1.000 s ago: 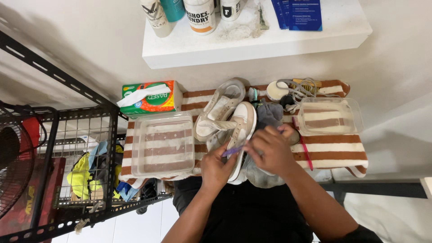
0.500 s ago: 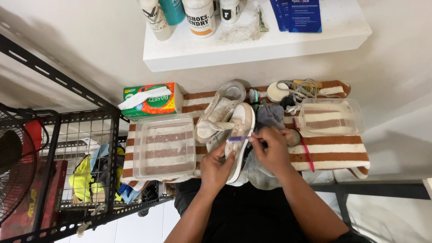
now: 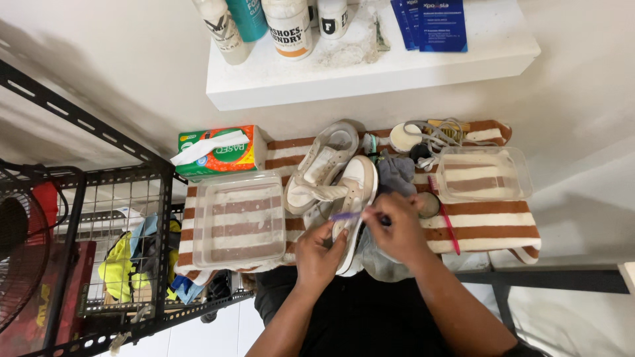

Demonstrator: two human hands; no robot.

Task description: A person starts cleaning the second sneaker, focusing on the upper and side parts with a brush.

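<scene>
A pale beige-and-white sneaker (image 3: 356, 192) lies sole-side toward me on a brown-and-white striped towel (image 3: 489, 225). My left hand (image 3: 319, 254) grips its near end and steadies it. My right hand (image 3: 394, 228) pinches a small brush with a purple handle (image 3: 346, 215) against the shoe's side. The second sneaker (image 3: 323, 162) rests just behind, its opening facing up. A grey cloth (image 3: 397, 173) lies beside the shoes, partly under my right hand.
Two clear plastic tubs (image 3: 239, 218) (image 3: 484, 173) flank the shoes. A tissue box (image 3: 219, 152) stands at back left. Bottles (image 3: 288, 26) and blue leaflets (image 3: 433, 23) sit on the white shelf. A black wire rack (image 3: 112, 218) and a fan (image 3: 20, 251) stand left. A red-handled brush (image 3: 447, 221) lies right.
My right hand has shifted slightly left along the shoe with the purple brush. My left hand keeps its hold on the sneaker's near end.
</scene>
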